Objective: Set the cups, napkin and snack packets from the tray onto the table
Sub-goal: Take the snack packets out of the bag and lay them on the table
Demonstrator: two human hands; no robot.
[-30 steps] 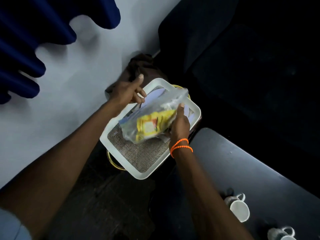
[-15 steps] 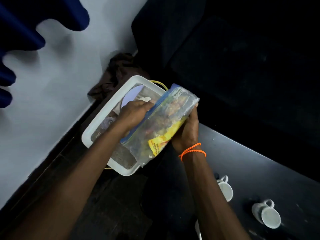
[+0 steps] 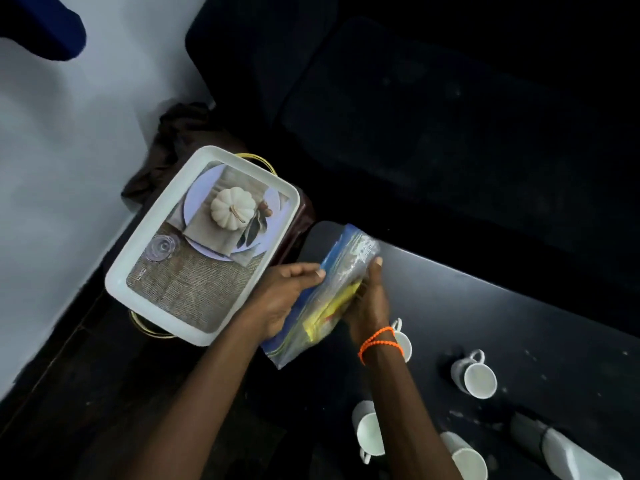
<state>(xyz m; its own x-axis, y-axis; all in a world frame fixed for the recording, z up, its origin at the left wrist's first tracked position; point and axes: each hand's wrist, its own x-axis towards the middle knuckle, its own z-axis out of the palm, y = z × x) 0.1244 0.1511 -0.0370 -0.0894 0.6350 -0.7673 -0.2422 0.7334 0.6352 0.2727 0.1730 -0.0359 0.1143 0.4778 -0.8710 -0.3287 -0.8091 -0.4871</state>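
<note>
Both my hands grip the clear zip bag of yellow snack packets [image 3: 332,292] — left hand [image 3: 280,299] and right hand [image 3: 369,303] on opposite sides — over the dark counter's [image 3: 485,317] corner. Four white ceramic cups [image 3: 476,375] already stand there — the white rectangular tray [image 3: 138,258] looks emptied.

Glossy clear plastic bag [image 3: 325,299]; smooth white tray [image 3: 138,265]; matt dark table [image 3: 485,306].
</note>
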